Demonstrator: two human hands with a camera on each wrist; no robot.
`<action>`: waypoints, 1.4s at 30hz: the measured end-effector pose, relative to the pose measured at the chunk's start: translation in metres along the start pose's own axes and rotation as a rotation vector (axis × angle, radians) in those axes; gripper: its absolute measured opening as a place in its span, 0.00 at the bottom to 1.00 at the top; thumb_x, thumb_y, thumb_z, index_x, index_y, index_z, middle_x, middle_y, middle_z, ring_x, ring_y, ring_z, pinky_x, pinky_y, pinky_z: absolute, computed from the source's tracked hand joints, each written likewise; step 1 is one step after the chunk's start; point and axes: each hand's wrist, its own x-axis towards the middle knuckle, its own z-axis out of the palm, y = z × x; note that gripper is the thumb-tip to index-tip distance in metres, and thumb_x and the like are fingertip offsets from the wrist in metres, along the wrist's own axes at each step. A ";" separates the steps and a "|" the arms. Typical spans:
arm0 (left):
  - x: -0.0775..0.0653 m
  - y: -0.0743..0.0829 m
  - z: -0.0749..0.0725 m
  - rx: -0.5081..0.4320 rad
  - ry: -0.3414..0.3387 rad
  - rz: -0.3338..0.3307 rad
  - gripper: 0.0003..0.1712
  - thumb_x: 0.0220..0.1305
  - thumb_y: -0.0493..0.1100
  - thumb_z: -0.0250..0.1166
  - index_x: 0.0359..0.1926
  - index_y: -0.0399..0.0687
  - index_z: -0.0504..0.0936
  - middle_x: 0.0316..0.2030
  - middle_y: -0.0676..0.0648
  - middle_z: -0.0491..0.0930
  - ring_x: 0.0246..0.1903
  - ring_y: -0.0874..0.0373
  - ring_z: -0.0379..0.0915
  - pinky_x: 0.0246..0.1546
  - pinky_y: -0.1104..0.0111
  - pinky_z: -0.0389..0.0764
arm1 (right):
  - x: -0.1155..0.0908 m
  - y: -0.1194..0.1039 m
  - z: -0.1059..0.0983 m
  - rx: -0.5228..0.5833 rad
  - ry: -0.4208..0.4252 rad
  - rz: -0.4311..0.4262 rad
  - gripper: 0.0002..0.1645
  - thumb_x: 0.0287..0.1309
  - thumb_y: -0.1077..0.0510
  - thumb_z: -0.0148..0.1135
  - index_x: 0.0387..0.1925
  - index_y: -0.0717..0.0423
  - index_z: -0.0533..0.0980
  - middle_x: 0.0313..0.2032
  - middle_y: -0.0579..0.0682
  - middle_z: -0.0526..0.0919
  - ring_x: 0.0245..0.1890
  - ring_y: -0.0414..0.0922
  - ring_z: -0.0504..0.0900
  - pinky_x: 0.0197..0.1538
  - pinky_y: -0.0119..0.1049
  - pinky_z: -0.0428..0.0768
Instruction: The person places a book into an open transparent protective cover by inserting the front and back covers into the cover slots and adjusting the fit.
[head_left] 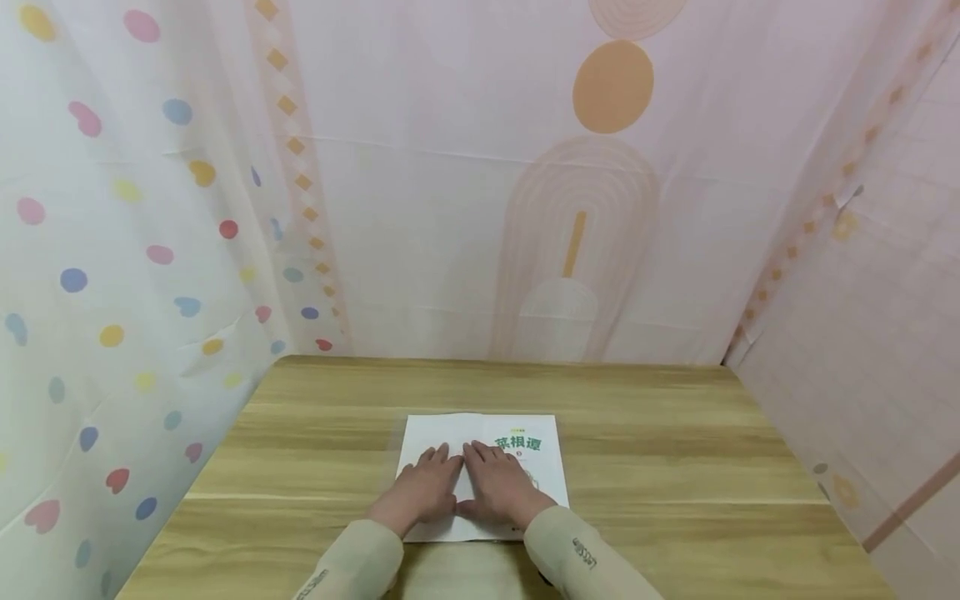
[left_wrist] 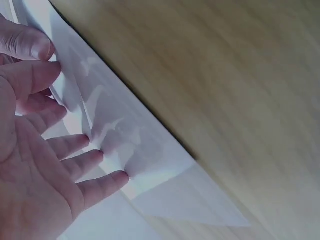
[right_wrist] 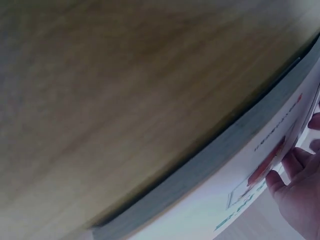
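Note:
A white book (head_left: 551, 467) with green characters on its right half lies spread on the table in front of me. Across its middle, side by side, both hands press down with straight fingers: the left hand (head_left: 431, 483) on the blank left half, the right hand (head_left: 498, 483) on the printed half. Clear film (left_wrist: 200, 197) sticks out past the white sheet in the left wrist view, where the left fingertips touch the glossy surface. The right wrist view shows the thick page edge (right_wrist: 200, 170) and the right hand's fingers (right_wrist: 292, 165) on the printed face.
The wooden table (head_left: 675, 442) stretches around the book on all sides. Behind it hangs a pale patterned curtain (head_left: 420, 208), and a dotted one (head_left: 135, 292) hangs along the left. A further pale cloth (head_left: 862, 333) covers the right side.

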 end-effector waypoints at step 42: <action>0.009 0.008 0.000 0.038 0.046 0.020 0.34 0.59 0.55 0.63 0.61 0.39 0.74 0.66 0.28 0.63 0.64 0.33 0.55 0.60 0.36 0.63 | -0.029 0.089 -0.027 0.247 0.201 0.367 0.29 0.59 0.58 0.61 0.54 0.77 0.72 0.49 0.72 0.79 0.50 0.63 0.76 0.56 0.56 0.75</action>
